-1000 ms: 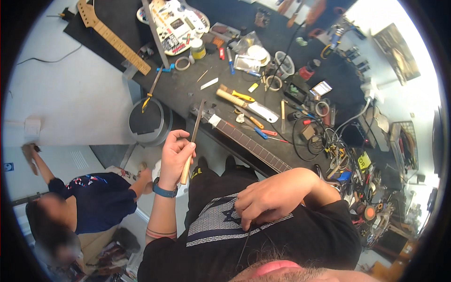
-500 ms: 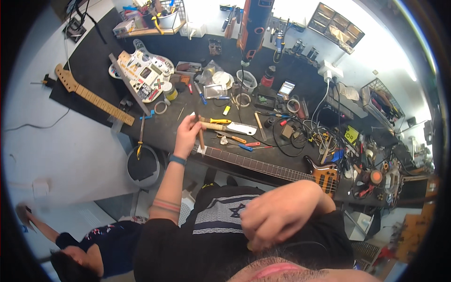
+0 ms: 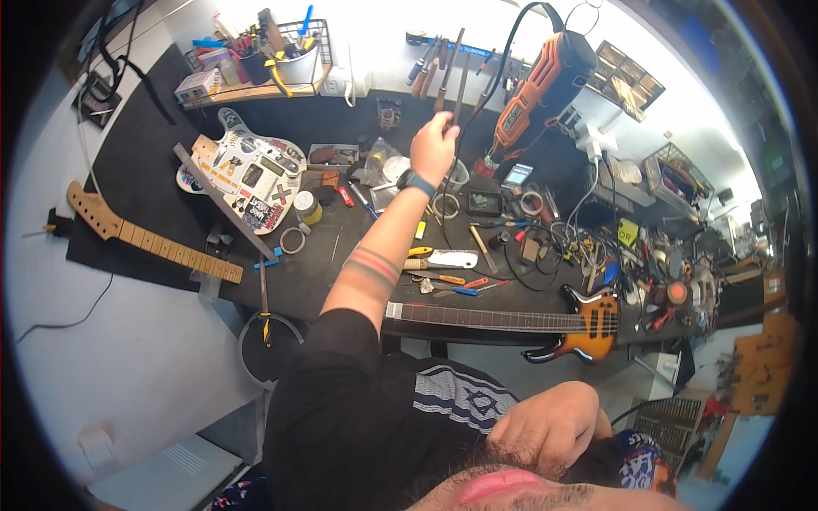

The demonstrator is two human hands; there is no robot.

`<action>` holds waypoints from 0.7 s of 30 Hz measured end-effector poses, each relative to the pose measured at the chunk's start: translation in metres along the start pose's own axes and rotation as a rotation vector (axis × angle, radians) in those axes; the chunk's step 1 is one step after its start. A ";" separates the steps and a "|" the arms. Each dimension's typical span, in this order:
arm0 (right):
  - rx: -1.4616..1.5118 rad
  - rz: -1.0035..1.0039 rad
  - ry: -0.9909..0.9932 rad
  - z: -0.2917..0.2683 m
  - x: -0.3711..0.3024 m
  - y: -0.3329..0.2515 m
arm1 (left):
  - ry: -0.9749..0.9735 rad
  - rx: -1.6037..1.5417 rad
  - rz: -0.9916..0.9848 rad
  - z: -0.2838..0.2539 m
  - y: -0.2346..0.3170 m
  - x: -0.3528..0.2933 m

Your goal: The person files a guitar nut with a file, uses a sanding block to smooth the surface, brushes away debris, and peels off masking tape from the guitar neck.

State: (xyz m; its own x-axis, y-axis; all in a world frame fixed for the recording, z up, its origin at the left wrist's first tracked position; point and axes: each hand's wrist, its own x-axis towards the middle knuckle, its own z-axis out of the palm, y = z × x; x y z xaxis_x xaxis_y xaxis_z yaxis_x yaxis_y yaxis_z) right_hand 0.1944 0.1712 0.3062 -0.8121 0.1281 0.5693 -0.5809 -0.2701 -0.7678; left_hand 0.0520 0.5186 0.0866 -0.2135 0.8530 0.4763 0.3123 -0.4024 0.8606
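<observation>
My left hand [image 3: 433,149] is raised over the back of the bench, fingers closed on a long dark file [image 3: 462,81] pointing upward. It is close to the tool strip [image 3: 477,49] on the wall, where several tools hang. Below my arm, a sunburst bass guitar [image 3: 601,322] lies along the bench's front edge, its fretted neck [image 3: 486,318] reaching left. My right hand [image 3: 550,426] is curled in front of my chest, close under my chin; whatever its fingers hold, if anything, is hidden.
An orange-and-black power tool [image 3: 545,94] hangs over the bench. At left are a stickered guitar body [image 3: 256,175] and a loose maple neck [image 3: 162,245]. Putty knife [image 3: 452,258], screwdrivers, tape rolls and cables clutter the middle and right. A round bin [image 3: 271,345] stands below.
My left hand has carried the file from the bass neck's end up to the wall strip. My right hand has shifted right and lower. The person at lower left has mostly left view.
</observation>
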 end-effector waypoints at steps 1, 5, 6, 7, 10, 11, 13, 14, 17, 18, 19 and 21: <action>-0.067 0.014 0.000 0.001 0.004 -0.004 | 0.004 0.000 0.040 0.017 0.003 0.012; -0.326 0.168 -0.028 0.010 0.015 -0.018 | 0.012 0.045 0.091 0.063 0.007 0.046; -0.281 0.149 -0.044 -0.008 0.010 -0.018 | 0.059 0.111 0.068 0.032 -0.020 0.053; -0.341 0.223 -0.090 -0.012 0.013 -0.024 | 0.075 0.128 0.106 0.030 -0.023 0.059; -0.620 0.410 -0.018 0.007 0.010 -0.058 | 0.051 0.156 0.076 0.033 -0.031 0.068; -0.817 0.524 0.018 0.017 0.009 -0.068 | 0.072 0.166 0.083 0.039 -0.037 0.072; -0.882 0.578 0.093 0.036 0.008 -0.078 | 0.059 0.188 0.046 0.051 -0.036 0.076; -0.921 0.623 0.106 0.039 0.006 -0.079 | 0.061 0.195 0.030 0.051 -0.040 0.079; -0.829 0.471 0.214 0.039 0.002 -0.079 | 0.071 0.094 0.035 0.055 -0.045 0.078; -0.838 0.471 0.222 0.042 -0.003 -0.075 | 0.056 0.032 0.012 0.053 -0.048 0.079; -0.616 0.284 0.295 0.039 -0.017 -0.063 | 0.040 0.018 -0.027 0.043 -0.053 0.074; -0.368 -0.007 0.462 0.033 -0.046 -0.042 | -0.034 -0.060 0.080 0.035 -0.045 0.059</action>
State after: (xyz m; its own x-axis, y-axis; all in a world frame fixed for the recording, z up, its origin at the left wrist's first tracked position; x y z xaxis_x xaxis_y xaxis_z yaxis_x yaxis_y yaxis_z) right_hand 0.2581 0.1447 0.3217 -0.6998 0.5538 0.4513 -0.5004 0.0709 -0.8629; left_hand 0.0577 0.5987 0.0691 -0.1585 0.8278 0.5382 0.2705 -0.4878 0.8300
